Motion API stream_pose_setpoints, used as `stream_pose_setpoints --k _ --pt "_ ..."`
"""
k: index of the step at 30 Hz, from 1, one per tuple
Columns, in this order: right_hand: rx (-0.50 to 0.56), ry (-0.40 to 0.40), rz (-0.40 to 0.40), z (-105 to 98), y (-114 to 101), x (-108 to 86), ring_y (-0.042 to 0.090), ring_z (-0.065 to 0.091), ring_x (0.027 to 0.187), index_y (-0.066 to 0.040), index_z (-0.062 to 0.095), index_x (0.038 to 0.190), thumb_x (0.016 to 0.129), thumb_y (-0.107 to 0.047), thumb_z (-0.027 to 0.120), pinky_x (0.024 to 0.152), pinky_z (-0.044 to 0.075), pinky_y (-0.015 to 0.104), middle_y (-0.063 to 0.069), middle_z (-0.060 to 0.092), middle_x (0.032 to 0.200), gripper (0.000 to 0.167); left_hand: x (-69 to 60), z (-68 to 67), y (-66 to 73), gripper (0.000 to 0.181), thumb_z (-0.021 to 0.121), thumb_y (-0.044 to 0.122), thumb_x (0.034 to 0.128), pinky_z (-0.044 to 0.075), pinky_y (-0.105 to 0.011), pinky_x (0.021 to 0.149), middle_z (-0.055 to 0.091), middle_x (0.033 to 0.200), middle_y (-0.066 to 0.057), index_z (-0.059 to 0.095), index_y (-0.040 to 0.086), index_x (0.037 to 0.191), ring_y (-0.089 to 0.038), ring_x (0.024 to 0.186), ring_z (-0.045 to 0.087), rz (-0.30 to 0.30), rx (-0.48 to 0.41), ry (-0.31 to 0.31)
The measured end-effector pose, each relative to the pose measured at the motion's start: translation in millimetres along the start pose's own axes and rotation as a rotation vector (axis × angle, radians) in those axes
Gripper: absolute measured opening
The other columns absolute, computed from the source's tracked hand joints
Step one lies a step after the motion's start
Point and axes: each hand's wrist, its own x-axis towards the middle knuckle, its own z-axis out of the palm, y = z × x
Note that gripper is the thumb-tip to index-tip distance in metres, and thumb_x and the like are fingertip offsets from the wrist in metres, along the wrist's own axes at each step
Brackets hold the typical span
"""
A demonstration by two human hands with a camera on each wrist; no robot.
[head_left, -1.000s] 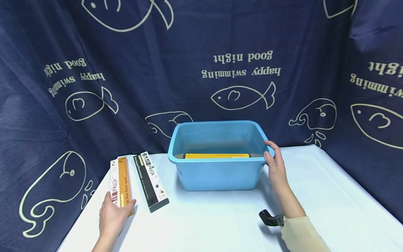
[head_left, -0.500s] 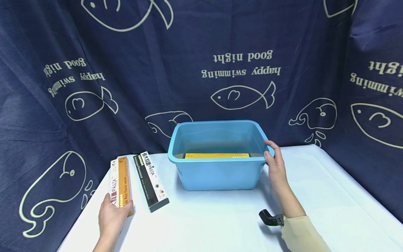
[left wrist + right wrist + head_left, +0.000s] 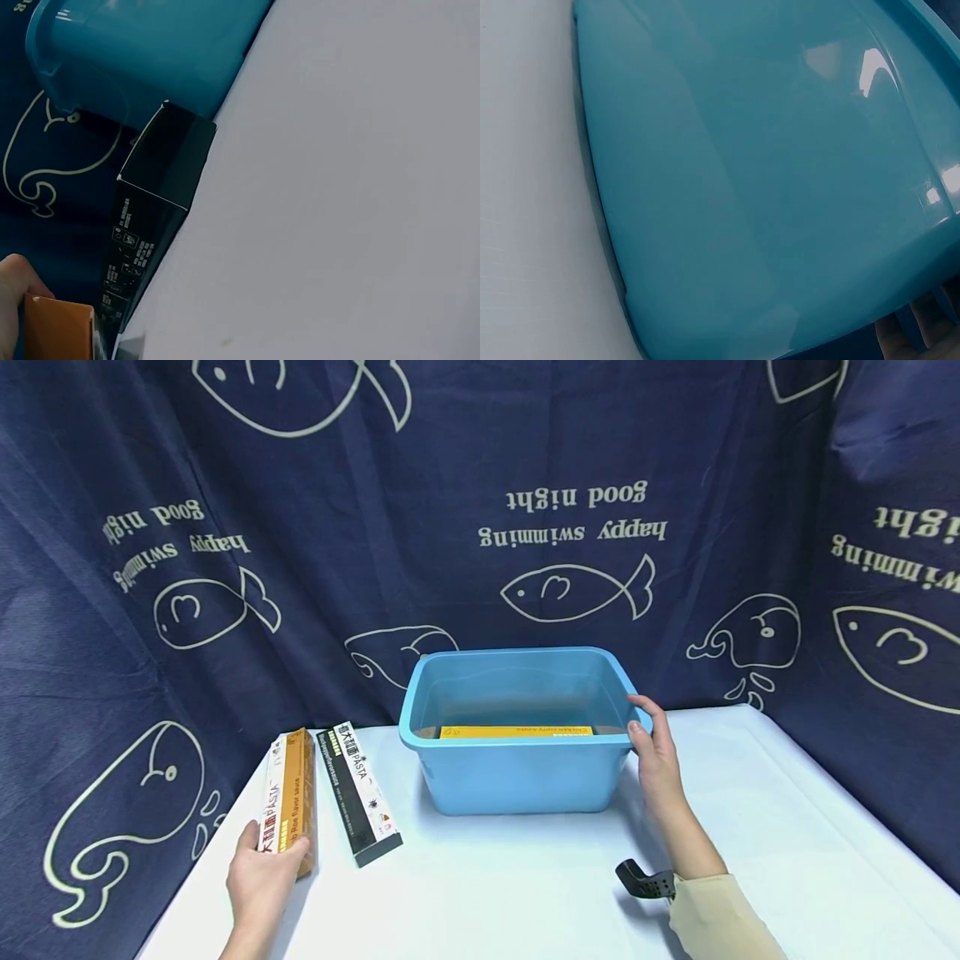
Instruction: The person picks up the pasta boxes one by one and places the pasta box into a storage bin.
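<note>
On the left of the head view, my left hand (image 3: 261,878) grips the near end of an orange and white pasta box (image 3: 288,797), thumb on its right side and fingers on its left. The box looks slightly tilted. Its orange end (image 3: 60,330) shows low in the left wrist view. Just right of it lies a black and white pasta box (image 3: 358,793), untouched. My right hand (image 3: 660,764) holds the right rim of a blue plastic bin (image 3: 525,777), thumb outside the near corner. Inside the bin sits a yellow box (image 3: 517,732), mostly hidden by the front wall.
A white cloth covers the table (image 3: 495,893). A dark blue curtain (image 3: 450,527) with fish prints hangs behind and along both sides. A black strap mount (image 3: 645,881) sits at my right wrist, above the beige sleeve (image 3: 720,914).
My left hand has tightened on the orange and white box and shifted slightly left and nearer. The box has turned a little, showing more of its right side. The right hand and bin stay put.
</note>
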Motion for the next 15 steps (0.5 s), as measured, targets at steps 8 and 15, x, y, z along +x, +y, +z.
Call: stream_pose_setpoints --k 8,15 --pt "-0.006 0.006 0.006 -1.0 -1.2 -1.2 0.03 0.015 0.155 -0.017 0.036 0.15 0.105 -0.027 0.04 0.118 0.016 0.068 0.002 0.025 0.164 0.047 -3.7 -3.1 4.2 0.086 0.073 0.018 0.0822 0.037 -0.036 0.087 0.05 0.141 -0.032 0.03 0.004 0.156 -0.04 0.116 0.052 0.024 -0.044 0.038" --pt "-0.011 -0.001 -0.002 -0.3 -0.2 -0.5 0.03 0.015 0.155 -0.017 0.037 0.15 0.105 -0.025 0.04 0.117 0.016 0.069 0.002 0.025 0.164 0.046 -7.1 -5.6 11.9 0.081 0.071 0.017 0.0815 0.035 -0.026 0.079 0.052 0.144 -0.026 0.036 0.005 0.154 -0.037 0.119 0.052 0.033 -0.059 0.077"
